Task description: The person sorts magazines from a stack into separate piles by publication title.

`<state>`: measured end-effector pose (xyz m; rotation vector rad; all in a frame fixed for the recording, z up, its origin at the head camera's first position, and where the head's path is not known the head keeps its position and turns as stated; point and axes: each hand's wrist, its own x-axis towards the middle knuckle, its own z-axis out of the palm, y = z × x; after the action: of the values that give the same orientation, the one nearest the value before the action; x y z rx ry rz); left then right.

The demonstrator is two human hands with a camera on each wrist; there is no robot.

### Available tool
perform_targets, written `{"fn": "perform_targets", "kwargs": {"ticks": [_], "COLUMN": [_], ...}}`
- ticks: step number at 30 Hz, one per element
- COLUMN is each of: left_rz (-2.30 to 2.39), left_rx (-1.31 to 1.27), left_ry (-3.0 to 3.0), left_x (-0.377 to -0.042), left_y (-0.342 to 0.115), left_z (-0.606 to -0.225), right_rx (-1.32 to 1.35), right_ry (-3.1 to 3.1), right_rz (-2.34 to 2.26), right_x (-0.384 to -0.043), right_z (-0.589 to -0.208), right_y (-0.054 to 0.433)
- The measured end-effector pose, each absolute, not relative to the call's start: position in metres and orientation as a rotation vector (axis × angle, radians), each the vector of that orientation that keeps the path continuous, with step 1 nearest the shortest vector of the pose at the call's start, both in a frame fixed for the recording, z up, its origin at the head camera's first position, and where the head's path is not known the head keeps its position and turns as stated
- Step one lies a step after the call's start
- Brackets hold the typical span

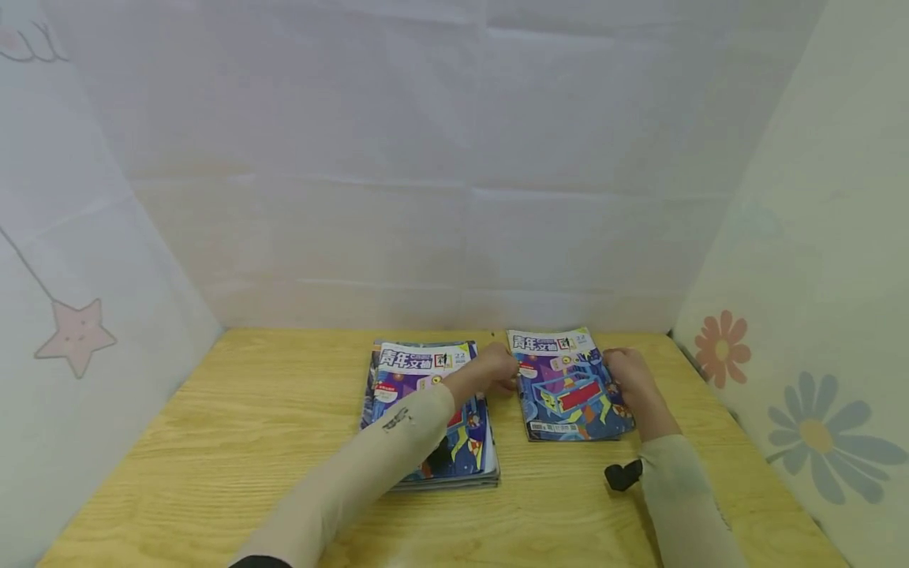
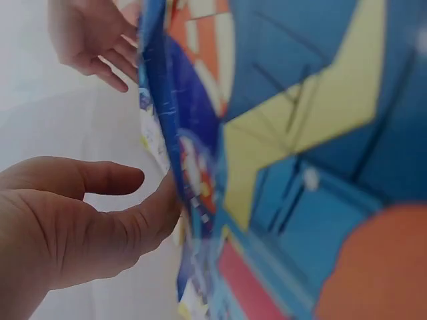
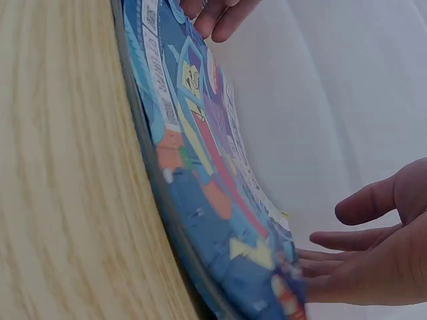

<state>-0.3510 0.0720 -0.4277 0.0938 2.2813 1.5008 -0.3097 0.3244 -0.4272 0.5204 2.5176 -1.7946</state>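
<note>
A magazine (image 1: 568, 390) with a purple-and-blue illustrated cover lies on the right part of the table. My left hand (image 1: 497, 367) is at its upper left edge, between it and a stack of magazines (image 1: 465, 450). The left wrist view shows that hand's thumb (image 2: 113, 179) held apart, with the fingers partly hidden behind a cover. On the opposite side, my right hand (image 1: 630, 375) touches the magazine's right edge. In the right wrist view its fingers (image 3: 340, 240) look fairly straight, thumb spread away. Left fingertips (image 3: 227, 17) appear at the magazine's far side.
The stack sits to the left under my left forearm (image 1: 376, 450), topped by a matching cover. Both stand on a yellow wood-grain table (image 1: 284, 410). White sheeting (image 1: 461, 237) hangs behind, and side panels carry a star (image 1: 74, 338) and flowers (image 1: 817, 435).
</note>
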Motion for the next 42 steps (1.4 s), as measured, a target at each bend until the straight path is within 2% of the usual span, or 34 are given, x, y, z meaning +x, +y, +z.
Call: {"fn": "perform_targets", "kwargs": {"ticks": [9,15,28,37,42], "left_rz": [1.590,1.670,1.721,1.687,1.665], "left_rx": [0.386,0.464,0.438,0.304,0.300], "left_ry": [2.199,2.192,2.320,2.484,2.561], "left_x": [-0.344,-0.337,-0.314,-0.297,-0.292], "left_y": [0.035,0.010,-0.059,-0.103,-0.117], "left_z": [-0.407,-0.389,-0.380,-0.391,-0.394], "right_rx": [0.383,0.145,-0.219,-0.298,-0.241], "right_ry": [2.477,2.380,2.204,2.125,2.110], "right_rz": [-1.852,-1.964,-1.910,-1.860,-1.847], "right_x": [-0.308,-0.297,-0.285,-0.283,-0.282], "right_z": [-0.409,-0.383,-0.360,-0.377,-0.388], "right_y": [0.307,0.287,0.246,0.210,0.198]}}
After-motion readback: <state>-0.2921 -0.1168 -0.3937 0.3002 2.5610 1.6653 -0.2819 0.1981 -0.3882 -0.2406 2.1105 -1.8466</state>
